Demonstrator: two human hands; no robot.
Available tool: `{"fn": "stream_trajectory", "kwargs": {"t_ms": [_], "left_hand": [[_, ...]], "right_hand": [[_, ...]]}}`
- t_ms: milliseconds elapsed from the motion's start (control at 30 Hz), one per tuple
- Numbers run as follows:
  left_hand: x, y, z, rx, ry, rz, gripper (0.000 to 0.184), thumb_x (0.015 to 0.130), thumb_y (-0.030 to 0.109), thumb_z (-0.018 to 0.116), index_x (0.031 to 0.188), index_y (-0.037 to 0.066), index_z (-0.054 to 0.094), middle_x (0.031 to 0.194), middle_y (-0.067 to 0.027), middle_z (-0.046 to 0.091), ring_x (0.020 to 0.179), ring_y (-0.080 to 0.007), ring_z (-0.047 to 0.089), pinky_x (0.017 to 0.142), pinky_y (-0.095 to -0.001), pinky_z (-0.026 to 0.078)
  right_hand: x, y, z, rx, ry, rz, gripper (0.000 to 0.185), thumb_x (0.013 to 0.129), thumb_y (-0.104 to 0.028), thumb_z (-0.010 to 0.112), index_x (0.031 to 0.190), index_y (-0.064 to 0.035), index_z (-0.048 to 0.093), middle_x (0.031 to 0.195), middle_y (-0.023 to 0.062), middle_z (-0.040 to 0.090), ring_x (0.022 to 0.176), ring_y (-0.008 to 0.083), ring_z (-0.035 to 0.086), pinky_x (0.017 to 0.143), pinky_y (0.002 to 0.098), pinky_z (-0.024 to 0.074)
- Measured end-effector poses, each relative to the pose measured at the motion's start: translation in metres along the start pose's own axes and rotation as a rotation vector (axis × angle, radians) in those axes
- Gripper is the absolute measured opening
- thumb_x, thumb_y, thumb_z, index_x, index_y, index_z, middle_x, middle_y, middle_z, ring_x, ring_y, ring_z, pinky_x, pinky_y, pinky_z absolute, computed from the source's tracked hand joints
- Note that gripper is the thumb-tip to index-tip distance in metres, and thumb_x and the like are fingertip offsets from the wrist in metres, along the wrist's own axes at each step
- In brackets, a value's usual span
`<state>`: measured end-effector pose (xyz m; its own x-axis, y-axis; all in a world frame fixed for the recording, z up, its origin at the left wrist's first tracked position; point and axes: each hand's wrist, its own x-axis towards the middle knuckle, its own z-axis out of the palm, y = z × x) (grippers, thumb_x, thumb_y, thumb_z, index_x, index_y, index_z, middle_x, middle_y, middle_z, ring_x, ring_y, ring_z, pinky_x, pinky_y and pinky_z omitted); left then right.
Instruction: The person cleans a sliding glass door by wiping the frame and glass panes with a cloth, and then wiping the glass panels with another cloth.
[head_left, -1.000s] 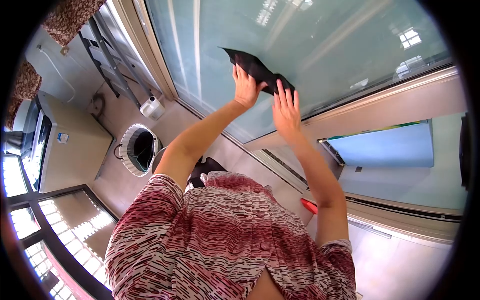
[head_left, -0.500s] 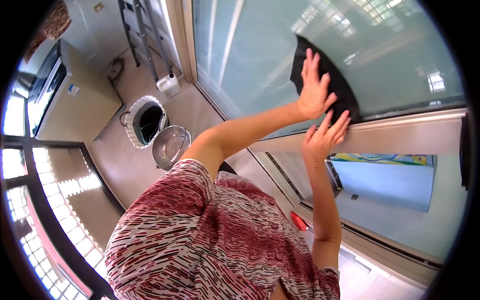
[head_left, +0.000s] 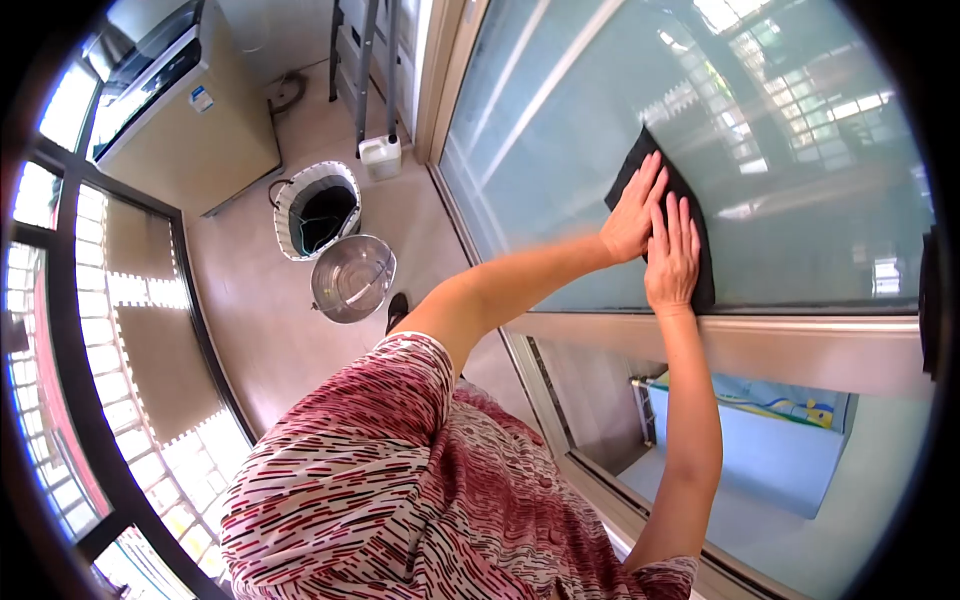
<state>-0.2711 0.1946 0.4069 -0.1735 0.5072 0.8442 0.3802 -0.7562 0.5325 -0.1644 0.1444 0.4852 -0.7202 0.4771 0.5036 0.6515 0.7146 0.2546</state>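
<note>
Black cloth [head_left: 632,170], partly hidden beneath hands [head_left: 672,268], against glass [head_left: 560,150]

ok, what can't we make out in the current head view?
All in the head view:
Middle of the black cloth: covered by the left hand and right hand.
Both palms: hidden by the backs of the hands.
Top of the ladder: cut off by the upper edge.
Wording on the label of the beige machine: too small.

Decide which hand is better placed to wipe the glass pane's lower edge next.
Probably the right hand: on the black cloth, it is nearer the lower frame rail than the left hand.
</note>
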Motion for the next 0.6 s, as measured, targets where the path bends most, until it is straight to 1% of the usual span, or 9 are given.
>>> {"fn": "stream_trajectory", "kwargs": {"t_ms": [67, 100, 200, 233, 333, 367, 400, 467, 600], "left_hand": [[-0.010, -0.003, -0.008, 0.000, 0.007, -0.019, 0.101, 0.064, 0.028, 0.075, 0.141, 0.000, 0.016, 0.148, -0.0248, 0.007, 0.135, -0.0443, 0.011, 0.110, -0.0483, 0.018], [-0.008, -0.013, -0.012, 0.026, -0.002, -0.059, 0.111, 0.054, 0.027, 0.081, 0.140, -0.001, 0.017, 0.147, -0.0257, 0.007, 0.135, -0.0448, 0.012, 0.111, -0.0471, 0.019], [-0.008, -0.015, -0.016, 0.015, 0.000, -0.121, 0.111, 0.053, 0.023, 0.082, 0.140, -0.001, 0.017, 0.147, -0.0253, 0.007, 0.135, -0.0450, 0.012, 0.111, -0.0468, 0.019], [-0.006, -0.015, -0.018, 0.023, 0.007, -0.137, 0.110, 0.054, 0.020, 0.081, 0.140, -0.001, 0.017, 0.147, -0.0247, 0.006, 0.135, -0.0438, 0.012, 0.111, -0.0447, 0.021], [0.008, -0.020, -0.025, 0.035, 0.000, -0.195, 0.110, 0.054, 0.019, 0.081, 0.140, -0.002, 0.016, 0.148, -0.0243, 0.005, 0.136, -0.0424, 0.012, 0.111, -0.0425, 0.022], [0.013, -0.021, -0.030, 0.034, -0.020, -0.231, 0.105, 0.060, 0.018, 0.079, 0.140, -0.002, 0.015, 0.148, -0.0238, 0.004, 0.136, -0.0404, 0.013, 0.108, -0.0415, 0.028], [0.019, -0.022, -0.036, 0.040, -0.011, -0.227, 0.105, 0.060, 0.018, 0.079, 0.140, -0.002, 0.015, 0.148, -0.0238, 0.004, 0.136, -0.0404, 0.013, 0.108, -0.0415, 0.028], [0.028, -0.026, -0.044, -0.054, -0.027, -0.327, 0.102, 0.062, 0.015, 0.078, 0.141, -0.001, 0.015, 0.148, -0.0215, 0.003, 0.136, -0.0391, 0.014, 0.107, -0.0419, 0.030], [0.054, -0.041, -0.065, 0.008, 0.012, -0.280, 0.099, 0.064, 0.011, 0.077, 0.141, 0.000, 0.015, 0.149, -0.0202, 0.003, 0.136, -0.0388, 0.015, 0.106, -0.0419, 0.031]], "right_hand": [[-0.001, 0.003, 0.007, -0.048, -0.046, -0.010, 0.049, 0.084, -0.005, 0.045, 0.133, -0.0068, 0.043, 0.140, 0.0123, 0.038, 0.131, 0.0306, 0.034, 0.104, 0.0426, 0.0301], [0.009, 0.005, 0.016, -0.096, -0.084, -0.033, 0.049, 0.084, -0.005, 0.046, 0.133, -0.0074, 0.043, 0.140, 0.0120, 0.038, 0.131, 0.0302, 0.034, 0.104, 0.0423, 0.0298], [0.014, 0.011, 0.026, -0.145, -0.115, -0.066, 0.050, 0.084, -0.006, 0.046, 0.134, -0.0088, 0.042, 0.141, 0.0115, 0.038, 0.132, 0.0293, 0.032, 0.105, 0.0418, 0.0284], [0.020, 0.010, 0.026, -0.140, -0.124, -0.064, 0.050, 0.084, -0.007, 0.046, 0.134, -0.0096, 0.041, 0.142, 0.0113, 0.037, 0.133, 0.0287, 0.031, 0.106, 0.0418, 0.0273], [0.037, 0.011, 0.029, -0.212, -0.156, -0.045, 0.052, 0.085, -0.010, 0.046, 0.136, -0.0113, 0.038, 0.143, 0.0101, 0.034, 0.135, 0.0276, 0.028, 0.107, 0.0422, 0.0246], [0.046, 0.011, 0.030, -0.213, -0.150, -0.056, 0.052, 0.085, -0.010, 0.046, 0.136, -0.0113, 0.038, 0.143, 0.0101, 0.034, 0.135, 0.0276, 0.028, 0.107, 0.0422, 0.0246], [0.055, 0.012, 0.031, -0.241, -0.163, -0.061, 0.054, 0.085, -0.011, 0.046, 0.138, -0.0121, 0.036, 0.144, 0.0096, 0.033, 0.135, 0.0274, 0.027, 0.107, 0.0418, 0.0245], [0.071, 0.015, 0.035, -0.297, -0.192, -0.066, 0.057, 0.085, -0.013, 0.047, 0.140, -0.0138, 0.032, 0.145, 0.0085, 0.030, 0.136, 0.0270, 0.024, 0.107, 0.0409, 0.0243], [0.123, 0.011, 0.040, -0.486, -0.206, -0.080, 0.058, 0.085, -0.015, 0.047, 0.141, -0.0156, 0.030, 0.146, 0.0075, 0.029, 0.136, 0.0253, 0.022, 0.109, 0.0402, 0.0206]]}}
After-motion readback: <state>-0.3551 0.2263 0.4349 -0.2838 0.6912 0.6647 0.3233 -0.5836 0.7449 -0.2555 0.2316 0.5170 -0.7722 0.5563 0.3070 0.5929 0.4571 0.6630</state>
